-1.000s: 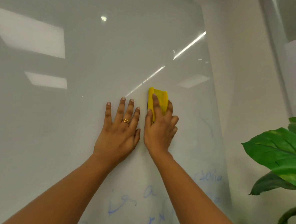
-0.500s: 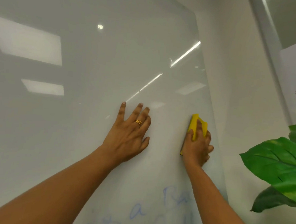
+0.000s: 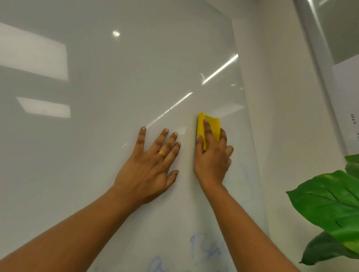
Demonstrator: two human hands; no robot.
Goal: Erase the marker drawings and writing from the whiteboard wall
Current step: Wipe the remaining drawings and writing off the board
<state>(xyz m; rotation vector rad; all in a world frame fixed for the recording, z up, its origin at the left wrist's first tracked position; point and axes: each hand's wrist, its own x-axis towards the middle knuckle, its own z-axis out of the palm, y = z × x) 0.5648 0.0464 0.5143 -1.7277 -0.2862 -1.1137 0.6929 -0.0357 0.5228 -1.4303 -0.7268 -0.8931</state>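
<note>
The right hand (image 3: 212,159) grips a yellow eraser (image 3: 209,125) on the whiteboard wall (image 3: 114,79), which is clean up top, the left hand (image 3: 151,165) lies flat and empty, and blue writing (image 3: 158,267) at six o'clock is not yet erased.

Two bare forearms (image 3: 67,232), uncovered all the way back from the grip, left hand (image 3: 149,169) beside the gripping right hand (image 3: 211,161), a gold ring (image 3: 162,153) with a braided, leaf-like pattern low on one of its middle fingers, short plain nails (image 3: 175,133) on both hands
</note>
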